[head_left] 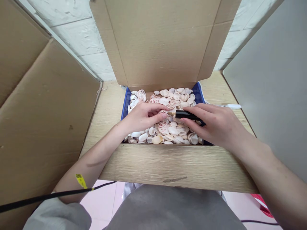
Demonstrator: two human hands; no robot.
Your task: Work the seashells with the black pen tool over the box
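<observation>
My right hand (212, 123) is closed around a black pen-shaped tool (185, 115) with a brass tip that points left. The fingertips of my left hand (145, 116) are pinched at that tip, over the shells, on what looks like a small shell, partly hidden by the fingers. Beneath both hands lies a shallow box (124, 105) with blue sides, full of white, cream and pinkish shells. A red-striped fan shell (163, 127) rests just below my left fingertips, and a yellowish shell (157, 139) is near the front edge.
The box stands on a light wooden table (168, 163). Its cardboard lid (163, 41) rises behind it. A large cardboard panel (52, 102) stands at the left and a grey panel (271, 80) at the right. A black cable (48, 197) crosses the lower left.
</observation>
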